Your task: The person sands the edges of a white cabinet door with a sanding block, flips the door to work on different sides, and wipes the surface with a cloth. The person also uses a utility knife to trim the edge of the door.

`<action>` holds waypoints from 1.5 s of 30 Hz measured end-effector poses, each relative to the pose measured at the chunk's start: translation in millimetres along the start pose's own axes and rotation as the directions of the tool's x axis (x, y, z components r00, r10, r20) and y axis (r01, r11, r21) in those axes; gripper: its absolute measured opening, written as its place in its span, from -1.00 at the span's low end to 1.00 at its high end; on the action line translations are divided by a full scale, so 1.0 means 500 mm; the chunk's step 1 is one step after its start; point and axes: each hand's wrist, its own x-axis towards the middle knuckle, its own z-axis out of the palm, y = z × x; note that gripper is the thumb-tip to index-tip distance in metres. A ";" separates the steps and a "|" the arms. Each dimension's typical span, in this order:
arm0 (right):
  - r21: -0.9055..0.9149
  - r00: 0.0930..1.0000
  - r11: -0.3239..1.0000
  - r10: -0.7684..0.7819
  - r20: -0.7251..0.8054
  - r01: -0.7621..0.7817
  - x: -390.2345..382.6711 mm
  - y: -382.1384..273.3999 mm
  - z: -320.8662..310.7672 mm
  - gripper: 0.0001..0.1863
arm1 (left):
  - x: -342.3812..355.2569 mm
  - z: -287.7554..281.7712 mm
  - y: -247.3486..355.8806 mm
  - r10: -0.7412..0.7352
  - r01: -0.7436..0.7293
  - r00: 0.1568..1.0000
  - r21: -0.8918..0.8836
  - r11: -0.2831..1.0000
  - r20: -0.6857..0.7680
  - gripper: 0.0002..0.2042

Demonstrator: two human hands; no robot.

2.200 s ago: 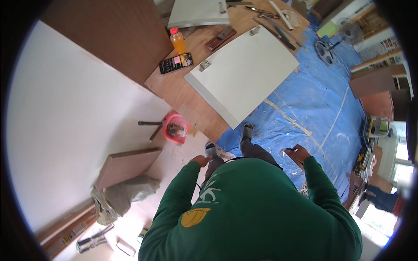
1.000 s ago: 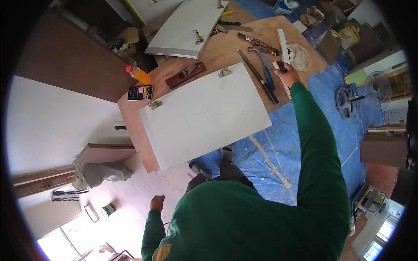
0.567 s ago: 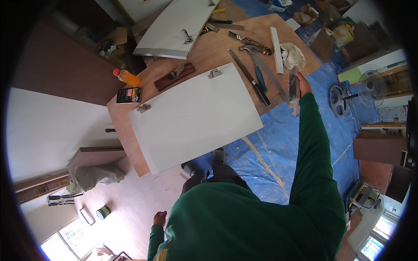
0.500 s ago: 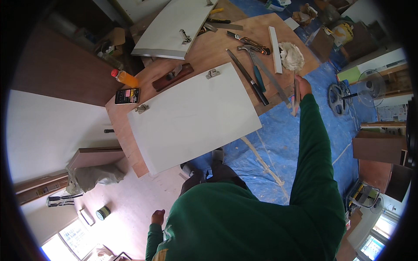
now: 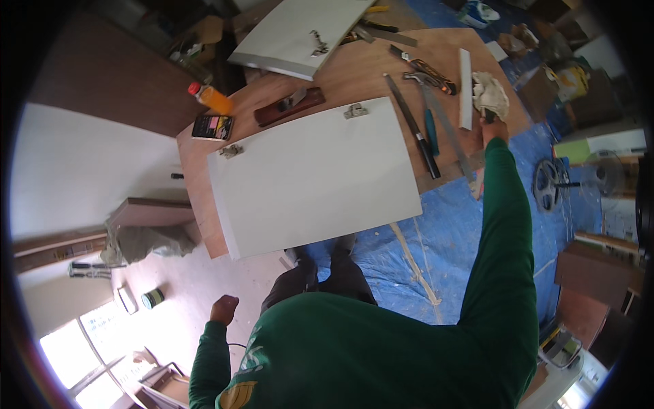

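My right hand (image 5: 495, 129) reaches to the far right of the wooden table, at the near edge of a crumpled off-white cloth (image 5: 490, 95). Its fingers are closed around something small and dark that I cannot make out. My left hand (image 5: 225, 309) hangs low on the left, away from the table, with its fingers curled and nothing visible in them. Between the hands, a white panel (image 5: 313, 177) with two metal hinges (image 5: 355, 110) lies flat. Beside the cloth are a white strip (image 5: 465, 88), a claw hammer (image 5: 430, 123) and a black-handled file (image 5: 412, 126).
A wooden hand plane (image 5: 289, 107), a phone (image 5: 212, 127) and an orange drink bottle (image 5: 211, 99) stand behind the panel. Another hinged white panel (image 5: 300, 34) lies at the back. Blue sheeting (image 5: 388, 279) covers the floor; a fan (image 5: 603, 180) stands right.
My right hand has moved from the table's right edge up to the cloth. My left hand has swung outward to the left and slightly up. The view has shifted a little.
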 end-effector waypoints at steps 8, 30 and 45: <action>0.194 0.933 0.957 -0.143 -0.330 0.215 -0.049 -0.043 0.028 -0.33 | 0.133 -0.041 0.119 -0.206 0.137 0.967 -0.371 0.918 -0.151 -0.90; 0.156 0.725 0.709 -0.681 -0.106 0.688 -0.788 -0.207 0.113 -0.39 | 0.304 -0.056 0.237 -0.054 0.056 0.851 -0.012 0.998 -0.523 -0.31; 0.090 0.668 0.662 -0.742 -0.062 0.744 -0.824 -0.160 0.120 -0.37 | 0.321 -0.055 0.277 -0.790 -0.244 0.593 -0.901 -0.359 0.154 -0.61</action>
